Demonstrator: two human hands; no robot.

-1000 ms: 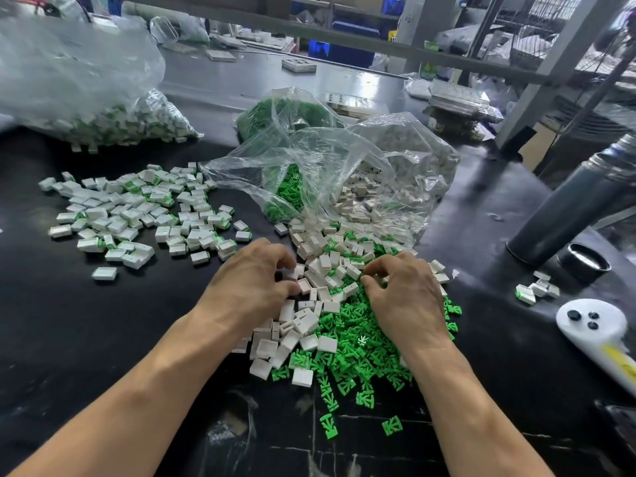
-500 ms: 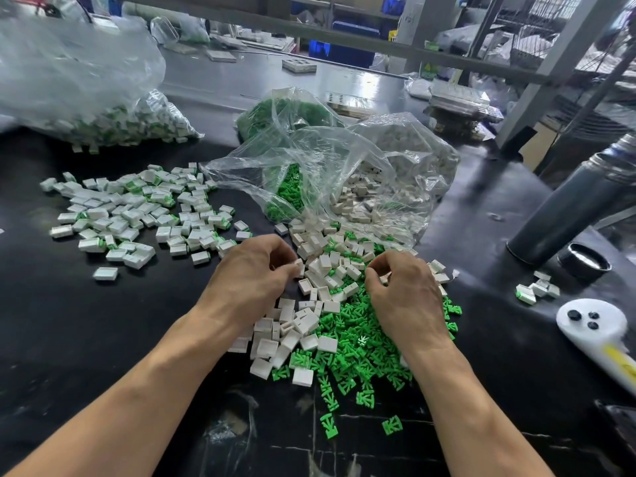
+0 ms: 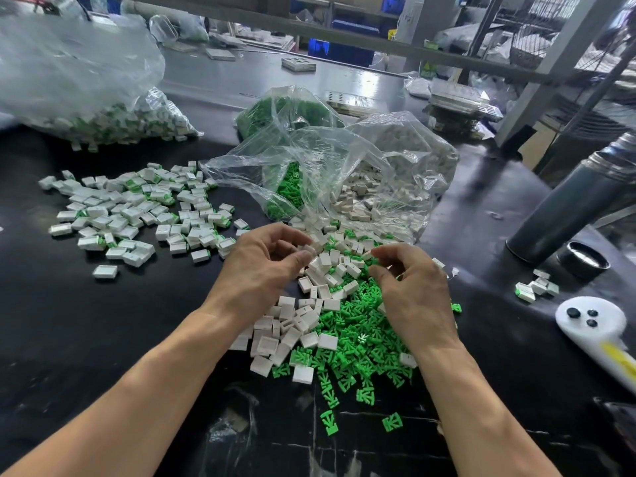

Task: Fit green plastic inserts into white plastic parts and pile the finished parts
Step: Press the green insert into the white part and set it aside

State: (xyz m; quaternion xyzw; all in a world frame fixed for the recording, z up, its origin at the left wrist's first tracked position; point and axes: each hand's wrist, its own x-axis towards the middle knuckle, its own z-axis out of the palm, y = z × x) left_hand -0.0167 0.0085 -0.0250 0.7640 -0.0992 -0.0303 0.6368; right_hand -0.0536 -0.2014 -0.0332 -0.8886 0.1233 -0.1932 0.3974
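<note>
I see my left hand (image 3: 265, 266) over the heap of white plastic parts (image 3: 303, 318) on the black tabletop (image 3: 69, 332), its fingers curled and its thumb and fingertips pinching one white part (image 3: 308, 249). My right hand (image 3: 413, 294) is curled above the green plastic inserts (image 3: 354, 352) and seems to pinch a small green insert (image 3: 373, 260). The pile of finished parts (image 3: 137, 211) lies well apart to the left.

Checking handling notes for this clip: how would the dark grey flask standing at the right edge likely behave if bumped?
The dark grey flask stands tall and narrow, so it probably tips easily. Its round body would likely roll afterwards. It looks rigid, not squashy.
</note>
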